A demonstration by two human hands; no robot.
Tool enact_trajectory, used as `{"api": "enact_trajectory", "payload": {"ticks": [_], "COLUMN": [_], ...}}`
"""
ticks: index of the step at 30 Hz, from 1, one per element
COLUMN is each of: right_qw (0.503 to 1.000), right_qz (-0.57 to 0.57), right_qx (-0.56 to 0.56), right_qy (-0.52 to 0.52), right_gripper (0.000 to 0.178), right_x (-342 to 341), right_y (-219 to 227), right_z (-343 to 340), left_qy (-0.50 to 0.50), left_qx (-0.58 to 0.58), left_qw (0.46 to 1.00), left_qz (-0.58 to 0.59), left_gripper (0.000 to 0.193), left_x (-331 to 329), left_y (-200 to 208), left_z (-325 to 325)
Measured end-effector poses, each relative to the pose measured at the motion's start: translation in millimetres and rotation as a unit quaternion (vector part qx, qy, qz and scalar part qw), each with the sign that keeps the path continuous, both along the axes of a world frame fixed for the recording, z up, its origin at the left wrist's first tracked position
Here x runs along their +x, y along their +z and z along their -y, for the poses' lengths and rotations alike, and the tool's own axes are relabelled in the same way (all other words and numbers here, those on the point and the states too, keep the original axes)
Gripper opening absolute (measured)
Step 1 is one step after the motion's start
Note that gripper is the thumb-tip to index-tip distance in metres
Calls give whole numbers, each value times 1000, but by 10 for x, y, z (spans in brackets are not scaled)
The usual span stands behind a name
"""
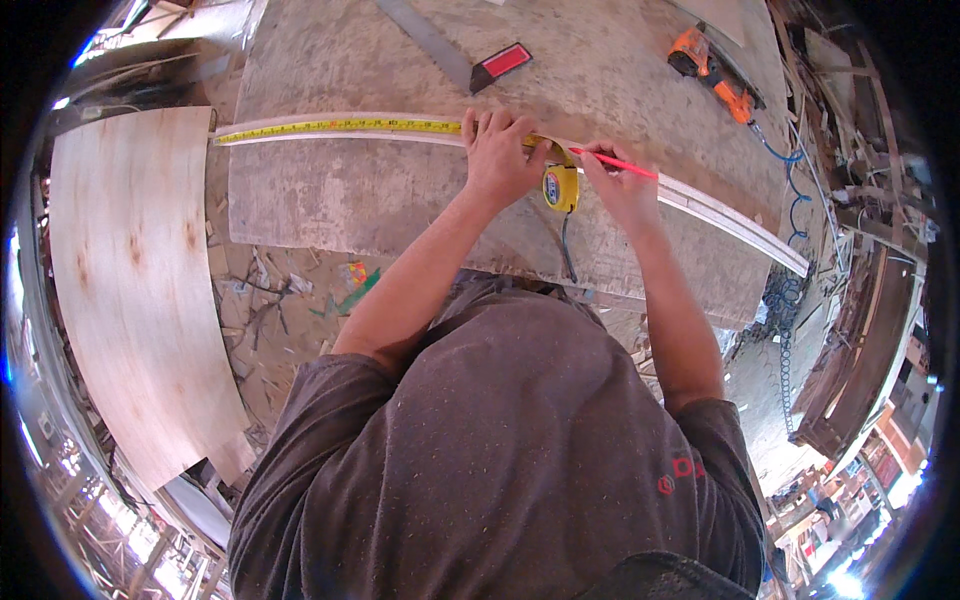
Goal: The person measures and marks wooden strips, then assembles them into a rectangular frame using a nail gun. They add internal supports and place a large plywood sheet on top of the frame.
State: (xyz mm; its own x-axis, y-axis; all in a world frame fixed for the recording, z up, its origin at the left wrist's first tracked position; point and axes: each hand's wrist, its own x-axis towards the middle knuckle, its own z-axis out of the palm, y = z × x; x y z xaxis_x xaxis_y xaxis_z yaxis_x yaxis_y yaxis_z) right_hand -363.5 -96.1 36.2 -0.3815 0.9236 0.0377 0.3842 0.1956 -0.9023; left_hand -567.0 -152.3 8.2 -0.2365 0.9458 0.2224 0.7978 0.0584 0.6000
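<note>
On one rough board [600, 60], one flat tape [340, 126] is pressed along one pale strip [735, 222] by the spread left hand [500, 160]; one pencil [630, 168] is pinched by the right hand [628, 196].

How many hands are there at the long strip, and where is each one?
2: the left hand rests at the yellow measuring-tape blade; the right hand, farther right, holds a red pencil.

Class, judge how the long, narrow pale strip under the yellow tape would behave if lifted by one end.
The strip would probably flex, being long and narrow. Its slim build suggests it is light for its length.
</note>
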Motion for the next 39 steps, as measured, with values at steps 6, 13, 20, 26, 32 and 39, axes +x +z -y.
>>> {"api": "enact_trajectory", "payload": {"ticks": [6,13,20,26,32,39], "right_qw": [997,997,983,950,961,985], "right_qz": [68,57,53,186,154,0], "right_qx": [12,42,177,239,214,170], "right_qy": [26,30,-2,-76,-83,38], "right_gripper": [15,14,26,33,23,21], "right_x": [-35,-28,9,-260,-401,-504], "right_y": [-7,-33,-216,-96,-30,150], "right_z": [-88,-87,129,559,588,610], "left_qy": [2,-4,-15,-25,-49,-64], "left_qx": [5,1,-29,-12,56,6], "left_qw": [1000,1000,999,999,994,983], "left_qz": [-16,-20,-21,-17,-80,-171], "left_gripper": [26,25,34,31,30,19], "left_x": [-4,-12,-23,-47,-128,-456], "left_y": [-17,12,-41,-67,101,559], "left_z": [-11,-4,-9,8,165,650]}}
